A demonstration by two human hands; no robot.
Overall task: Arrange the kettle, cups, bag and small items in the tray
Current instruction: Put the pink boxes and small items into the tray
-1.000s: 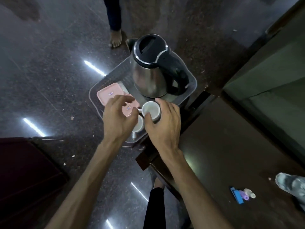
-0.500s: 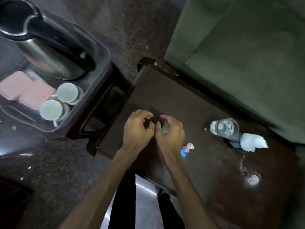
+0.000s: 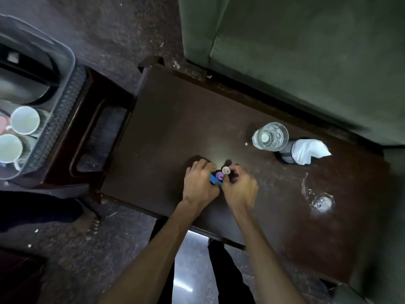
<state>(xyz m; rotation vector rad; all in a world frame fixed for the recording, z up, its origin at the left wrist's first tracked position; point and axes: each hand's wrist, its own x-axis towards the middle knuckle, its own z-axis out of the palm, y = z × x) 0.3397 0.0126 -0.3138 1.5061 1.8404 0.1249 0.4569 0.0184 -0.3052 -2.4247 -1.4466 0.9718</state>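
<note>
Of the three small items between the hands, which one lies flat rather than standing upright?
The flat blue packet by the left hand. The small purple-capped bottle and the small cream-capped bottle beside it stand upright, caps facing up.

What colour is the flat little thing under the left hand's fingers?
The flat rectangular item is bright blue, seen in the head view beside the left hand.

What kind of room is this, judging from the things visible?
Probably a hotel room or a living room. A tray holds a kettle and two cups, a green sofa stands beside a dark low table, and a water bottle stands on it.
</note>
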